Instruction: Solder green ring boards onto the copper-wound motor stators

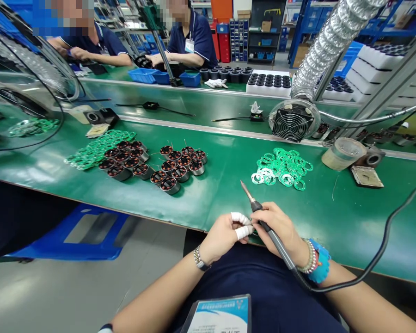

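My right hand is closed round a soldering iron, its tip pointing up and away over the table. Close beside it, my left hand, with white tape on the thumb and a finger, pinches a small part mostly hidden by the fingers. A bit of green shows under the fingertips, and the two hands meet at the table's front edge. Beyond them lies a loose pile of green ring-shaped circuit boards. To the left stand several motor stators with copper windings, some with wires sticking up.
A fume fan on a silver duct stands behind the ring boards. At right are a cloudy tub and a sponge tray. The iron's cable loops across the right side. Two co-workers sit across the bench. A blue stool stands at lower left.
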`<state>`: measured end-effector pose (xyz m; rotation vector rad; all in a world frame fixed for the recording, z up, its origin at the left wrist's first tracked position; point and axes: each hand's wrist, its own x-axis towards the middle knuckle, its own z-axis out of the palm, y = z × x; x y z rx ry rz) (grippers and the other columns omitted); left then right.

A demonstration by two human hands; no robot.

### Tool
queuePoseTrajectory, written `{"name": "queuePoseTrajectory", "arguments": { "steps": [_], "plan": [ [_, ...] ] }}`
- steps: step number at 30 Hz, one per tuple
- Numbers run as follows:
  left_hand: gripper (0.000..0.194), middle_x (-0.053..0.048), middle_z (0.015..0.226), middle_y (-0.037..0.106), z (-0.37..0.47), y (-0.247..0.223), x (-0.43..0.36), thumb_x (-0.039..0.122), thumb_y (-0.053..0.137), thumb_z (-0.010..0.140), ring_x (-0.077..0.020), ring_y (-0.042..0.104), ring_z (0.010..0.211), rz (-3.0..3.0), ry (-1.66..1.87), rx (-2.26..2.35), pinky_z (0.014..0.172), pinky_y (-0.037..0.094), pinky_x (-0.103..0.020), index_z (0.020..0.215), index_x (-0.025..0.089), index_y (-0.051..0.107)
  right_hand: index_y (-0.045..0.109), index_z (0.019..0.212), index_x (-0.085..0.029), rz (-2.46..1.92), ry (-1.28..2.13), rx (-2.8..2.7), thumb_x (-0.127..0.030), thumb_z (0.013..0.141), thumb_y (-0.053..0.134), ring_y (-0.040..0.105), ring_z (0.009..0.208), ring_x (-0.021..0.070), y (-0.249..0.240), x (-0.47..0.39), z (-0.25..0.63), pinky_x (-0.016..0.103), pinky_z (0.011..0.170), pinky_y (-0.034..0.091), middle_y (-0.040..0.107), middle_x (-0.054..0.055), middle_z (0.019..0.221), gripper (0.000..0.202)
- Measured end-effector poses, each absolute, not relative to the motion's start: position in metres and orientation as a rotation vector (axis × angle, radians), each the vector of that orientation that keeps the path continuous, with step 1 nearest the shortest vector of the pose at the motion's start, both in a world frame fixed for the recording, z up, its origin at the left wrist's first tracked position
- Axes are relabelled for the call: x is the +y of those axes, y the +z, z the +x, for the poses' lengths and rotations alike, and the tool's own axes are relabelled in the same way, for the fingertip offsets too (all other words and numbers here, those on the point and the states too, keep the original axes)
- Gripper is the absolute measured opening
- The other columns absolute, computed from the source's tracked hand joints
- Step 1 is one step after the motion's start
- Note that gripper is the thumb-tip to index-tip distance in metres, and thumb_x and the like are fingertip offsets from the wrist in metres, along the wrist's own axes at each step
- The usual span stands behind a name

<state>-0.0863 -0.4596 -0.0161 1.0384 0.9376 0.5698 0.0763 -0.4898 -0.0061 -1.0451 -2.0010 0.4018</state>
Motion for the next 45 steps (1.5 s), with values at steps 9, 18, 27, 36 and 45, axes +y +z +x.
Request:
{"name": "queuePoseTrajectory", "arguments": {
  "steps": [9, 18, 27, 36, 45],
  "plan": [
    [0.022, -0.001, 0.059, 0.063, -0.091, -0.027, -0.465, 0.031, 0.068, 0.07, -0.0106, 0.059, 0.054, 0.921, 0.611, 0.862, 0.058, 0.049, -0.023, 0.073, 0.012, 0.057, 0.055, 0.099, -0.019, -1.126, 0.429, -1.925, -0.01, 0.082, 0.048, 0.055, 0.085, 0.0194, -0.012, -0.504, 0.078, 0.034, 0.071, 0.05, 0.06, 0.008, 0.087, 0.021],
    [0.022, -0.002, 0.056, 0.063, -0.088, -0.022, -0.463, 0.029, 0.067, 0.068, -0.0117, 0.06, 0.05, 0.965, 0.597, 0.92, 0.053, 0.048, -0.023, 0.07, 0.013, 0.052, 0.06, 0.107, -0.019, -1.087, 0.512, -1.891, -0.01, 0.079, 0.056, 0.057, 0.068, 0.0166, 0.02, -0.522, 0.115, 0.03, 0.06, 0.048, 0.065, 0.006, 0.078, 0.03],
    [0.018, -0.002, 0.057, 0.063, -0.089, -0.023, -0.463, 0.026, 0.065, 0.069, -0.0119, 0.061, 0.051, 0.98, 0.585, 0.925, 0.054, 0.049, -0.023, 0.07, 0.014, 0.052, 0.066, 0.093, -0.017, -1.12, 0.675, -1.868, -0.011, 0.08, 0.052, 0.056, 0.06, 0.0159, 0.029, -0.52, 0.114, 0.029, 0.053, 0.045, 0.064, 0.005, 0.067, 0.02],
    [0.018, -0.002, 0.057, 0.064, -0.089, -0.024, -0.463, 0.026, 0.065, 0.069, -0.0118, 0.061, 0.05, 0.976, 0.586, 0.916, 0.053, 0.048, -0.023, 0.069, 0.014, 0.052, 0.066, 0.094, -0.018, -1.119, 0.711, -1.887, -0.01, 0.08, 0.054, 0.055, 0.06, 0.0155, 0.027, -0.52, 0.117, 0.029, 0.053, 0.045, 0.061, 0.004, 0.065, 0.021],
    [0.016, -0.002, 0.057, 0.063, -0.089, -0.025, -0.462, 0.024, 0.063, 0.07, -0.0117, 0.06, 0.051, 0.978, 0.59, 0.913, 0.054, 0.049, -0.023, 0.07, 0.014, 0.051, 0.059, 0.101, -0.021, -1.261, 0.473, -1.885, -0.014, 0.082, 0.057, 0.066, 0.085, 0.0176, 0.003, -0.519, 0.114, 0.028, 0.077, 0.053, 0.069, 0.006, 0.093, 0.02]
  ]
}}
